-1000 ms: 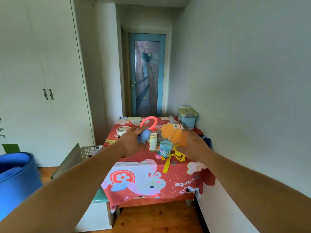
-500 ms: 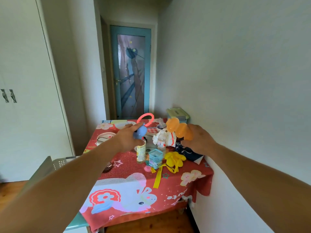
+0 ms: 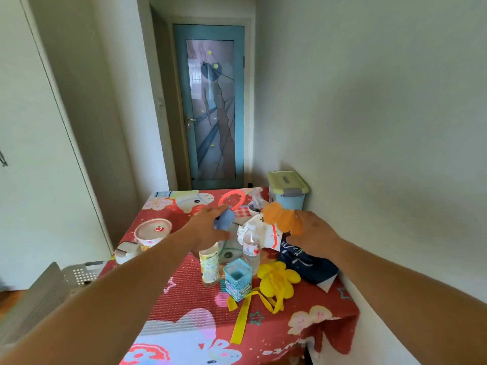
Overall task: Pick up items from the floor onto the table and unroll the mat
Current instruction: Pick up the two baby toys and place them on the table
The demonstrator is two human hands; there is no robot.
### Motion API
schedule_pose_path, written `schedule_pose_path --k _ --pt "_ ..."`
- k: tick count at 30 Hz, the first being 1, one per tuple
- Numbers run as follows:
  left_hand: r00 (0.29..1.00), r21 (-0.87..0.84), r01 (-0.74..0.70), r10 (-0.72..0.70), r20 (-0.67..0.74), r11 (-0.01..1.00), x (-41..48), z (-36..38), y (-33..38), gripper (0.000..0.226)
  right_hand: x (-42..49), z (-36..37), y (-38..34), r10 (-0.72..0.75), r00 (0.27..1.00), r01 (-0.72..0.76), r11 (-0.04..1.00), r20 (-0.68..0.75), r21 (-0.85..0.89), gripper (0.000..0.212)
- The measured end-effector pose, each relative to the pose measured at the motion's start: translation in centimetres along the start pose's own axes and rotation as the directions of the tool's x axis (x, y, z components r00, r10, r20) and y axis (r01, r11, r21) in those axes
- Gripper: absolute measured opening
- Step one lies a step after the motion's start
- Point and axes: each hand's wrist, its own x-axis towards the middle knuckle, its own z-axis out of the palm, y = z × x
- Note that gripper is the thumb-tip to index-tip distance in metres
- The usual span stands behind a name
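Over the table (image 3: 184, 285), left hand (image 3: 208, 229) grips blue toy (image 3: 226, 219), right hand (image 3: 315, 237) orange toy (image 3: 282, 218); teal tin (image 3: 237, 281) stands open.

This is a room in somebody's home, small and lived-in. At 12 o'clock a teal-framed door (image 3: 210, 106) with patterned glass closes off a narrow passage, and at 9 o'clock stand tall white cupboard doors (image 3: 31, 154). The table (image 3: 184, 293), pushed into the corner at 6 o'clock, wears a red cartoon-printed cloth (image 3: 316, 320) and is crowded with household odds: a yellow-labelled bottle (image 3: 209, 264), a clear water bottle (image 3: 251, 247), a covered bowl (image 3: 152, 233) toward 9 o'clock, a small teal tin (image 3: 237, 280), a yellow ribbon bow (image 3: 276, 280) and a green-lidded storage box (image 3: 287, 185) at 1 o'clock. A grey perforated basket (image 3: 79, 275) sits at 8 o'clock. The left hand (image 3: 208, 227) grips a blue toy (image 3: 225, 219) and the right hand (image 3: 311, 233) an orange toy (image 3: 282, 218), both children's playthings.
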Motion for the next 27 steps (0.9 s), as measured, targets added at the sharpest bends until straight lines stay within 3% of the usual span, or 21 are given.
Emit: schedule_pose_path --k 4,9,12,17,27 --pt "0.998 0.036 0.062 -0.062 0.002 0.997 4.9 1.9 -2.4 0.081 3.6 3.2 2.0 -0.021 0.998 0.022 0.999 0.051 -0.028 0.046" --pt "0.983 0.292 0.085 -0.129 0.133 0.953 10.5 5.5 -5.7 0.083 6.6 7.9 4.9 0.125 0.978 -0.127 0.992 0.164 0.004 0.041" --pt "0.970 0.336 0.120 -0.182 0.159 0.934 14.1 7.6 -7.5 0.085 8.7 10.6 7.1 0.202 0.961 -0.214 0.976 0.191 0.047 0.042" --pt "0.945 0.492 0.184 -0.291 0.149 0.851 16.7 10.4 -9.0 0.081 10.1 14.8 9.1 0.200 0.939 -0.205 0.979 0.281 -0.010 0.029" --pt "0.861 0.566 0.167 -0.399 0.315 0.807 19.9 17.8 -11.1 0.072 11.5 23.1 12.6 0.290 0.881 -0.330 0.943 0.374 0.045 0.056"
